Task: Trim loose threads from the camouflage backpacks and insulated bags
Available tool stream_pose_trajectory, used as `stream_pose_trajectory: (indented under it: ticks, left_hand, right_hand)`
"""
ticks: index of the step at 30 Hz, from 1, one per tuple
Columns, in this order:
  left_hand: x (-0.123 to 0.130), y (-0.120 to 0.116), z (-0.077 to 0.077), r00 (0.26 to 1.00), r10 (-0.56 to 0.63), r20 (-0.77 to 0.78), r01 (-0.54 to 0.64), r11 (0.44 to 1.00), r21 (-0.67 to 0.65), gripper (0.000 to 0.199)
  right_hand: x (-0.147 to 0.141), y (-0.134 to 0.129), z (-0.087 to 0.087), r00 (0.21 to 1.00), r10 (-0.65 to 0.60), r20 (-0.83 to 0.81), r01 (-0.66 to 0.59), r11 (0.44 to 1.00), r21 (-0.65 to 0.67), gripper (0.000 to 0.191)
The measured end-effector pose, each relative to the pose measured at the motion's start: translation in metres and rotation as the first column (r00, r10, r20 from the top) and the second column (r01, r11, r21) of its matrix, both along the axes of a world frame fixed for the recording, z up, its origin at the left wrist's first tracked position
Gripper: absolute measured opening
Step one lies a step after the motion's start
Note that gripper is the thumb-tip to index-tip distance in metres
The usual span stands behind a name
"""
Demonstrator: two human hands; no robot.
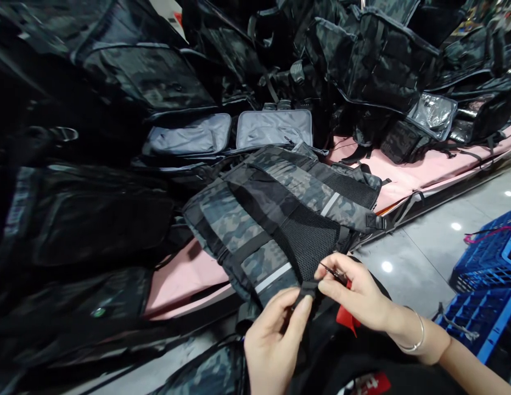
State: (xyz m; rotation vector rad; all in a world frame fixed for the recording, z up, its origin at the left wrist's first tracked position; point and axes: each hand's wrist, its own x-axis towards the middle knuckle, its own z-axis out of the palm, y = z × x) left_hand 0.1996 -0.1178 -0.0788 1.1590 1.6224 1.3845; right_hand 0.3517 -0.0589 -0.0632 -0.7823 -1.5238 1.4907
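Left hand [275, 334], lower centre, pinches dark webbing [308, 287] between thumb and fingers; right hand [356, 291], curled nearly closed, grips a slim pointed tool [334, 272] (red strip [346, 318] dangling below) by the camouflage, mesh-backed backpack [280, 206], mid-frame.

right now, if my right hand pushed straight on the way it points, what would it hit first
Probably the black strap pinched in your left hand, though the depth there is unclear.

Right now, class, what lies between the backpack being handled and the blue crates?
In the head view, pale tiled floor lies between the backpack and the blue crates; lower down, the right forearm crosses.
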Motion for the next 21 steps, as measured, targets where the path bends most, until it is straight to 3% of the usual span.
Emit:
stream_pose_trajectory:
  ticks: [4, 12, 17, 21]
  left_hand:
    - [0.002, 0.002, 0.000, 0.983, 0.093, 0.155, -0.094, 0.996, -0.006, 0.023]
    - [0.001, -0.003, -0.009, 0.978, 0.098, 0.186, -0.109, 0.993, 0.053, 0.021]
    - [0.003, -0.003, -0.011, 0.985, 0.098, 0.142, -0.110, 0.991, 0.074, 0.019]
    - [0.003, -0.001, -0.011, 0.979, 0.122, 0.164, -0.130, 0.991, 0.035, 0.021]
  right_hand:
    - [0.007, -0.012, -0.002, 0.981, -0.173, 0.089, 0.145, 0.956, 0.257, 0.020]
    - [0.002, -0.011, -0.011, 0.956, -0.274, 0.103, 0.170, 0.806, 0.567, 0.028]
    - [0.000, -0.008, -0.012, 0.948, -0.302, 0.102, 0.169, 0.748, 0.642, 0.022]
    - [0.001, -0.008, -0.016, 0.955, -0.288, 0.069, 0.192, 0.780, 0.595, 0.019]
